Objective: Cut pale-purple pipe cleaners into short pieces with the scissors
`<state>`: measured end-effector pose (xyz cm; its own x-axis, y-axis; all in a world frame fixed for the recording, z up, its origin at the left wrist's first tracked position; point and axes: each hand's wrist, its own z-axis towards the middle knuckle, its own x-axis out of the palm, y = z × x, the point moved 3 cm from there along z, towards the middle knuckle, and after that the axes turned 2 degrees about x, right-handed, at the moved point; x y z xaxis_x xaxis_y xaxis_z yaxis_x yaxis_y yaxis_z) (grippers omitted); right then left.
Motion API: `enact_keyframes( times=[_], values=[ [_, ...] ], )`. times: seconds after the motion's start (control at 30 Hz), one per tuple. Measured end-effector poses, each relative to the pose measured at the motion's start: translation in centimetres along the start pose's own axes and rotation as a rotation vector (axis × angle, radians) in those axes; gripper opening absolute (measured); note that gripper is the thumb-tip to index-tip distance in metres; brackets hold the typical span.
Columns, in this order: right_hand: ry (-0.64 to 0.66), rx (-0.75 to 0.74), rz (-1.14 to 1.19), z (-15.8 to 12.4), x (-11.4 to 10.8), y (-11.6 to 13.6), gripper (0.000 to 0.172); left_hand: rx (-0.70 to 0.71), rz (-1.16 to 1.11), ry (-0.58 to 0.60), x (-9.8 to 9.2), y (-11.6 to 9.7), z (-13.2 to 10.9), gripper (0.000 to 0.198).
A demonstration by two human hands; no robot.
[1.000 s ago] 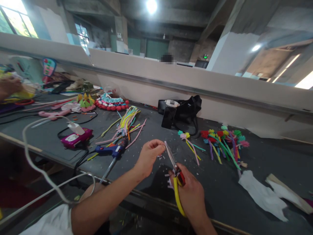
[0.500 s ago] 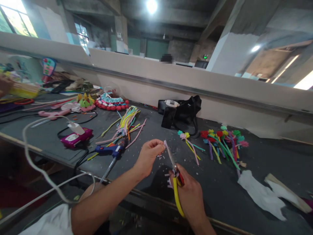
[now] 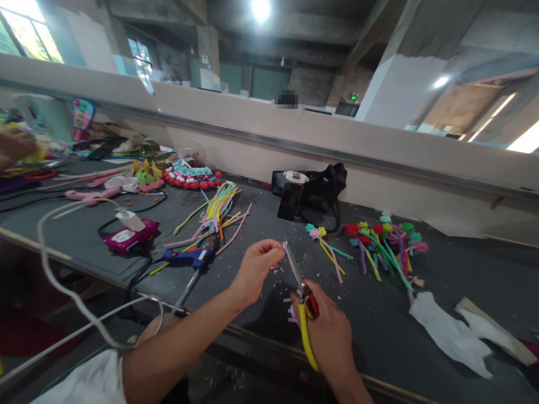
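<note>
My right hand is closed round scissors with yellow and red handles, their blades pointing up and away from me. At the blade tips, my left hand pinches a small pale lilac piece, most of it hidden by the fingers. Its exact shape is too small to tell. Short pale lilac strips lie beside my right hand, partly covered by it. Tiny pale scraps are scattered on the dark table under both hands.
Fuzzy stems and a blue glue gun lie left. Several stemmed flowers are on the right, near a white cloth. A black bag rests against the partition. A white cable loops at left; another person's hand shows far left.
The scissor handles and my right hand have shifted very slightly. My left hand keeps its place. At far left, the other person's hand has moved a little.
</note>
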<state>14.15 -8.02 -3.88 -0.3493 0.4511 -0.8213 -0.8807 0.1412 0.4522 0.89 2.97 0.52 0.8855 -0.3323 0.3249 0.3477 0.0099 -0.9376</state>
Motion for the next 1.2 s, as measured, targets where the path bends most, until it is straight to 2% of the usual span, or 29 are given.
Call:
enact_keyframes(
  times=[0.3,0.47,0.6,0.7,0.77,0.87,1.0,1.1,1.2],
  values=[
    [0.045,0.005,0.037,0.1,-0.3,0.5,0.029,-0.009,0.02,0.004,0.1,0.0,0.0,0.008],
    [0.009,-0.048,0.065,0.1,-0.6,0.5,0.031,-0.018,0.04,0.009,-0.1,-0.1,0.1,0.01],
    [-0.03,-0.011,0.098,0.2,-0.9,0.3,0.034,-0.001,0.075,-0.002,-0.1,-0.3,0.0,0.009],
    [-0.033,0.039,0.189,0.4,-0.9,0.0,0.036,-0.004,0.154,0.01,0.1,-0.2,-0.1,0.009],
    [-0.038,0.066,0.289,0.6,-0.9,-0.3,0.038,0.011,0.286,0.053,0.4,0.0,-0.3,0.006],
    [-0.052,0.132,0.421,1.0,-1.2,-0.6,0.042,0.12,0.575,0.179,1.2,0.1,-0.9,0.003],
    [-0.058,0.23,0.557,1.5,-2.1,-0.3,0.05,0.37,0.869,0.334,2.3,0.5,-2.1,0.006],
    [-0.047,0.22,0.607,1.8,-2.5,0.0,0.05,0.482,0.981,0.393,2.8,0.8,-2.8,0.01],
    [-0.041,0.191,0.614,1.9,-2.5,0.0,0.047,0.503,1.028,0.394,2.9,1.0,-3.0,0.009]
  ],
)
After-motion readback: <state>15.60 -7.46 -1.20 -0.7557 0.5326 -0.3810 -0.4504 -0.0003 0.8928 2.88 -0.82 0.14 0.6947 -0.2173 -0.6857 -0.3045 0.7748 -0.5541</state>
